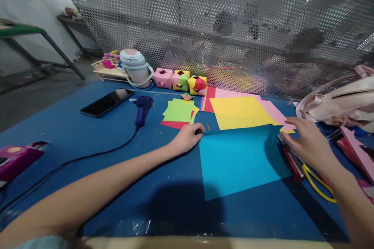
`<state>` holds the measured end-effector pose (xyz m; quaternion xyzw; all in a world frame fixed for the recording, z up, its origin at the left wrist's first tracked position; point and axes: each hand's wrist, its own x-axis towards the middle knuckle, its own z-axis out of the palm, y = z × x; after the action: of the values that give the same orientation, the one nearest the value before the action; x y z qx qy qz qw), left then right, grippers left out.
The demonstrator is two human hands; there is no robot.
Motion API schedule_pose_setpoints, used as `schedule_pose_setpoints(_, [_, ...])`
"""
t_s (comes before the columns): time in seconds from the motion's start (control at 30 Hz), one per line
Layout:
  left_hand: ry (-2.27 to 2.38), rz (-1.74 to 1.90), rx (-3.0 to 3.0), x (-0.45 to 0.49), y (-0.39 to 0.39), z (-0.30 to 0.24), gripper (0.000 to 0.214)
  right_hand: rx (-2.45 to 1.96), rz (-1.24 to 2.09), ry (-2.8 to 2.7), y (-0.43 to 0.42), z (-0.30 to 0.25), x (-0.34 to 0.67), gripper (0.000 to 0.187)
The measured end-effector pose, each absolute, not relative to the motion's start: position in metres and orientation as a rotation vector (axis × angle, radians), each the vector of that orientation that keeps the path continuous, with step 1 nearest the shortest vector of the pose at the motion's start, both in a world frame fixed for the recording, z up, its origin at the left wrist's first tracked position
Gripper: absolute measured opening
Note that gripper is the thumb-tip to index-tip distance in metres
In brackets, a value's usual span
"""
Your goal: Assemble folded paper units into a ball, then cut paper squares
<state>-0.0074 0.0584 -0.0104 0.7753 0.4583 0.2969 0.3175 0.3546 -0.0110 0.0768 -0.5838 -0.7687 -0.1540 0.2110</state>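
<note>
Cyan paper [239,161], far edge spanning left hand [187,138] to right hand [309,144]

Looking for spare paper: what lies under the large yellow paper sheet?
Pink paper sheets and a red sheet stick out from under the large yellow paper sheet; anything else beneath its middle is covered.

A turquoise square paper sheet [239,159] on a deep blue table mat [87,132]. With it are a bright yellow paper sheet [239,112], pale pink paper [274,113], lime-green paper squares [179,111] and a red sheet [172,124]. One folded-paper cube [163,78] is pink and another paper cube [197,85] is patched yellow, red and green. The silver metal screen [204,15] is dotted all over with round holes.
</note>
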Motion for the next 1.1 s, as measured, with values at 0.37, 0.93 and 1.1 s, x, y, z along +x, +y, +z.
schedule_pose_setpoints(0.37, [1.180,0.770,2.033,-0.010,0.056,-0.008,0.015,-1.131,-0.682,-2.753,0.023,0.034,0.247,0.016])
schedule_pose_setpoints(0.93, [1.125,0.762,1.812,-0.001,0.047,-0.001,0.037,-1.762,0.227,-2.303,0.039,0.066,0.287,0.028])
schedule_pose_setpoints(1.1, [1.106,0.748,1.907,0.002,0.049,-0.003,0.038,-1.677,0.577,-2.370,0.062,0.076,0.283,0.026])
